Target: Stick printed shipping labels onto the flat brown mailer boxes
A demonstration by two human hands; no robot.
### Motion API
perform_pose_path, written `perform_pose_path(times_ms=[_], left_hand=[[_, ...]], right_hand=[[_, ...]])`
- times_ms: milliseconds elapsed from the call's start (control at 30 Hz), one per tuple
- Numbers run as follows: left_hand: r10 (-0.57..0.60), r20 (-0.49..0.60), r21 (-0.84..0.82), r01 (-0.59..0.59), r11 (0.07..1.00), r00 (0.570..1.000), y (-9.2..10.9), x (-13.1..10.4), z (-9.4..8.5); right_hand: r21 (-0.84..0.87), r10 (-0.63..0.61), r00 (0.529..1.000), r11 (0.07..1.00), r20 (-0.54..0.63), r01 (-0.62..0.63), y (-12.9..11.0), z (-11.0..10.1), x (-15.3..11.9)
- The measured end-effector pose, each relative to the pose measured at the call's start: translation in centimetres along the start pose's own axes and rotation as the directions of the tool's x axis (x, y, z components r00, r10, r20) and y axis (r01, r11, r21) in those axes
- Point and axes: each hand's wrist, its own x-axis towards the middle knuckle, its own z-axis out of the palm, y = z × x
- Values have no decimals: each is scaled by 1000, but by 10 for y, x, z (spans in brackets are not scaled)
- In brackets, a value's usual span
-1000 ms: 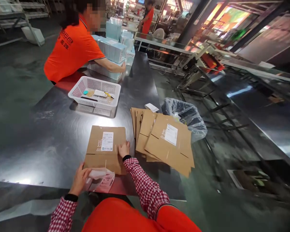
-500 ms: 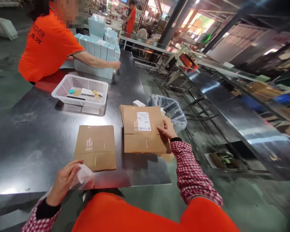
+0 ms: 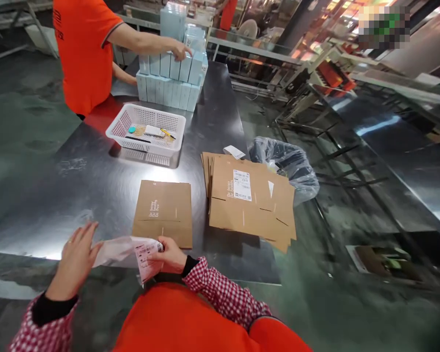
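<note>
A strip of white shipping labels (image 3: 119, 249) stretches between my hands at the near edge of the table. My left hand (image 3: 75, 259) has it at its left end, between the thumb and the extended fingers. At the other end my right hand (image 3: 171, 255) pinches a printed label (image 3: 145, 256), thumb in front. Just beyond lies a small stack of flat brown cardboard boxes (image 3: 165, 208) with white lettering. To its right, a larger pile of flattened cartons (image 3: 223, 210) is fanned out, the top one bearing a stuck-on label (image 3: 242, 185).
A white plastic basket (image 3: 148, 115) with a yellow pen and small items stands on the metal table (image 3: 95, 195). Beyond it a co-worker (image 3: 84, 54) touches stacked light-blue boxes (image 3: 168, 93). A plastic-lined bin (image 3: 304, 181) stands off the right edge.
My right hand has left the labelled carton and come to the label strip. The strip is now drawn out between both hands. The co-worker's hand has moved onto the blue boxes.
</note>
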Motion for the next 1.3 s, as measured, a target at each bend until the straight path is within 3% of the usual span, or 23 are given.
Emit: perform_pose_path(times_ms=[100, 133, 233, 333, 467, 633, 767, 867, 1000, 1033, 1100, 1200, 1300], left_hand=[[148, 167, -144, -124, 982, 975, 22, -20, 22], [160, 227, -197, -116, 974, 961, 33, -25, 29], [11, 361, -337, 119, 934, 933, 60, -31, 46], [-186, 416, -441, 376, 815, 890, 64, -31, 52], [-266, 420, -444, 452, 774, 868, 56, -32, 55], [-299, 306, -313, 392, 865, 904, 56, -33, 69], [-299, 281, -192, 358, 914, 912, 44, -36, 87], [-194, 336, -28, 216, 976, 922, 18, -46, 97], [-81, 393, 37, 73, 997, 916, -15, -62, 106], [-48, 396, 29, 39, 999, 917, -21, -64, 110], [23, 393, 2, -26, 1000, 919, -27, -66, 121], [75, 380, -25, -71, 997, 922, -32, -66, 141], [79, 370, -36, -71, 997, 926, -33, -67, 153]], right_hand=[[-121, -41, 999, 992, -7, 40, -2, 2, 1], [-163, -64, 998, 985, -7, 62, -2, 5, 1], [-229, -140, 988, 966, -62, 123, -2, 14, -2], [-149, -156, 986, 978, -50, 147, -9, 14, -7], [-141, -188, 982, 973, -31, 182, -24, 6, -11], [-154, -181, 976, 975, -122, 162, -16, 0, -8], [-406, -294, 943, 889, -154, 211, -7, -13, 5], [-599, -420, 872, 776, -254, 199, -23, -43, 31], [-657, -449, 730, 754, -515, 0, -57, -95, 81], [-675, -438, 731, 737, -524, -43, -62, -103, 93], [-736, -416, 778, 672, -470, -85, -64, -112, 114], [-822, -382, 849, 561, -365, -101, -56, -111, 134], [-858, -365, 872, 502, -325, -110, -52, -107, 140]])
